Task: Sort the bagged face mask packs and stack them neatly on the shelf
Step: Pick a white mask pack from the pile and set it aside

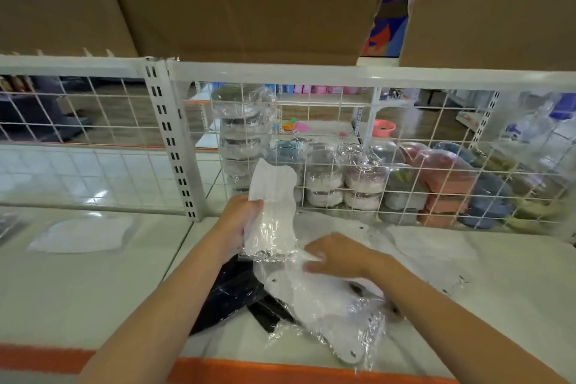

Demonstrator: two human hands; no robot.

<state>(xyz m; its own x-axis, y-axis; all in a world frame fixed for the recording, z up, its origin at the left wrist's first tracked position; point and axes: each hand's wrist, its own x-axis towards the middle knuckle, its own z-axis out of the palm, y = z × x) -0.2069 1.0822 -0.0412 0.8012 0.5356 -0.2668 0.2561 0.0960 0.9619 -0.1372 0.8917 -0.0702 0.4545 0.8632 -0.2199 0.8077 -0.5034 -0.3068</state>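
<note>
Head view: left hand grips a white mask pack upright at frame centre. Right hand, fingers loosely extended, rests on another white pack lying on the shelf, over black packs.

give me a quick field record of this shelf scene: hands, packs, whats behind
left hand: grips a white mask pack, held upright above the shelf
right hand: fingers on a second white pack lying in the loose pile
dark packs: under the pile, partly covered
set-aside white pack: flat on the shelf, far left, apart from the pile
wire grid: white back panel behind the hands
beyond the grid: stacked bagged goods in several colours
</note>
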